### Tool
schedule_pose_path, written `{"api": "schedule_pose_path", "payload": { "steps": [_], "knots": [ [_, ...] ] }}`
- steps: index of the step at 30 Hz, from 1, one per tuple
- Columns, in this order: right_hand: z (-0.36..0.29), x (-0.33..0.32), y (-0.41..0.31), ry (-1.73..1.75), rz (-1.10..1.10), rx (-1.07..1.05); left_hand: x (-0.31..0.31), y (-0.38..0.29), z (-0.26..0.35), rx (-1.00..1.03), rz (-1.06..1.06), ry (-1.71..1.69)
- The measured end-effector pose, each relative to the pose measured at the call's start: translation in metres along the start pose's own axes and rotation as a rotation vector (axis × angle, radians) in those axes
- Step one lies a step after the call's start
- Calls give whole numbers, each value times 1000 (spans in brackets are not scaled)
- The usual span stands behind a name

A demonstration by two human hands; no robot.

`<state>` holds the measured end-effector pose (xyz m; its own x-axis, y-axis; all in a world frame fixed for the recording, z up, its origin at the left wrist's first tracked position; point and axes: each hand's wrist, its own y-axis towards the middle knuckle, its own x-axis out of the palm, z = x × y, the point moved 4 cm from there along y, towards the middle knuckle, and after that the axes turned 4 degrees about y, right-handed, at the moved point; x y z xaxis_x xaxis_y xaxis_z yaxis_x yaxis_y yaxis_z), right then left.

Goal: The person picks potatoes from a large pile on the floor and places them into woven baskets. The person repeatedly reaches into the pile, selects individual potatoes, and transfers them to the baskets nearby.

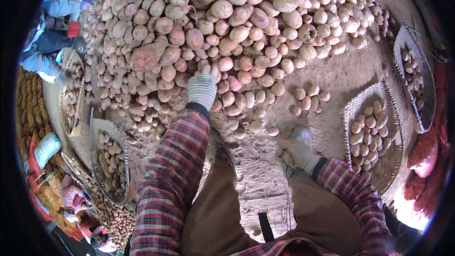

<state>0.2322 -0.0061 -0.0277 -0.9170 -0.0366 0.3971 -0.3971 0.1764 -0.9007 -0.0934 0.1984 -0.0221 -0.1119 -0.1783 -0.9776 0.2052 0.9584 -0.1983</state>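
Note:
A large heap of dusty potatoes (220,9) spreads before me. My left hand (202,85), in a striped knit glove, reaches to the heap's near edge, and its fingers touch potatoes there. Whether they grip one I cannot tell. A reddish potato (225,64) lies just right of those fingertips. My right hand (303,153), gloved as well, hangs low by my right shoe (302,136). It is closed around a few potatoes (287,157), partly hidden by the fingers. Several loose potatoes (306,102) lie on the dirt floor (320,74) between the heap and my right hand.
On my right stand a woven basket (345,128) partly filled with potatoes and another basket (426,62) beyond it. More potato baskets (93,138) (82,89) stand left. Other people (58,7) (73,195) work along the left side. Red sacks (424,153) lie far right.

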Motion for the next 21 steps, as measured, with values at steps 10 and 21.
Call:
{"api": "schedule_pose_path", "payload": {
  "steps": [10, 21],
  "knots": [
    [-27, 28, -18, 155, -195, -350, -53, -68, 57, 57, 191, -1063],
    [-11, 5, -14, 337, -39, -105, -60, 51, 120, 394, 383, -453]
  ]
}}
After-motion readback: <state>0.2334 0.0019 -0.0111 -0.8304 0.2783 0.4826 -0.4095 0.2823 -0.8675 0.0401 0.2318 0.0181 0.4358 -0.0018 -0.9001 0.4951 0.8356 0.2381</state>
